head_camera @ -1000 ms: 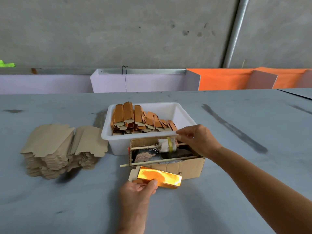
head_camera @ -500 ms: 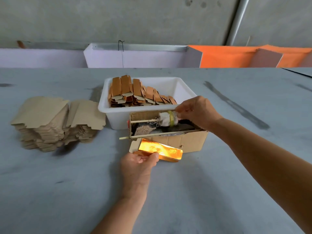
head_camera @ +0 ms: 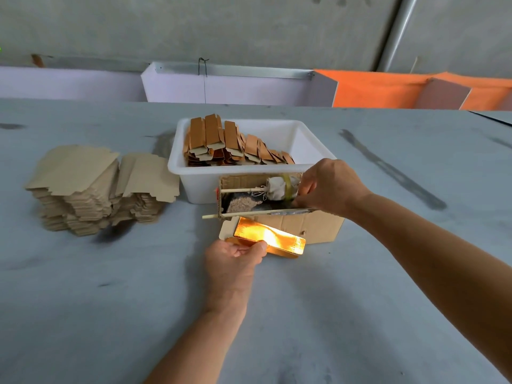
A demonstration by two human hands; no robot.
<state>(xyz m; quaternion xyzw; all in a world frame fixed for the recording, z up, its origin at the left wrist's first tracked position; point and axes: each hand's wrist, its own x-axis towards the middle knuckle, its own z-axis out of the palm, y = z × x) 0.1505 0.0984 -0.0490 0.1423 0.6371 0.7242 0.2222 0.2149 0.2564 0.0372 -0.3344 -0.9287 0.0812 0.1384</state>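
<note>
My left hand (head_camera: 235, 261) grips the near end of a shiny gold carton (head_camera: 270, 239) that lies on the grey table just in front of a small open cardboard box (head_camera: 313, 225). Two wooden sticks lie across that box, and the far stick (head_camera: 241, 190) carries a white cloth-wrapped head (head_camera: 277, 188) with a yellow band. My right hand (head_camera: 329, 187) reaches into the box's right end with curled fingers at the cloth head; the grip itself is hidden. Dark and grainy stuff (head_camera: 241, 205) sits in the box.
A white plastic tub (head_camera: 194, 173) behind the cardboard box holds several flat copper-coloured cartons (head_camera: 230, 142) standing on edge. A thick pile of flat brown card blanks (head_camera: 91, 187) lies at the left. White and orange panels (head_camera: 388, 90) line the table's far edge.
My right hand has slid a little lower and deeper into the box's right end beside the cloth head. The left hand keeps its hold on the gold carton. The camera has shifted slightly.
</note>
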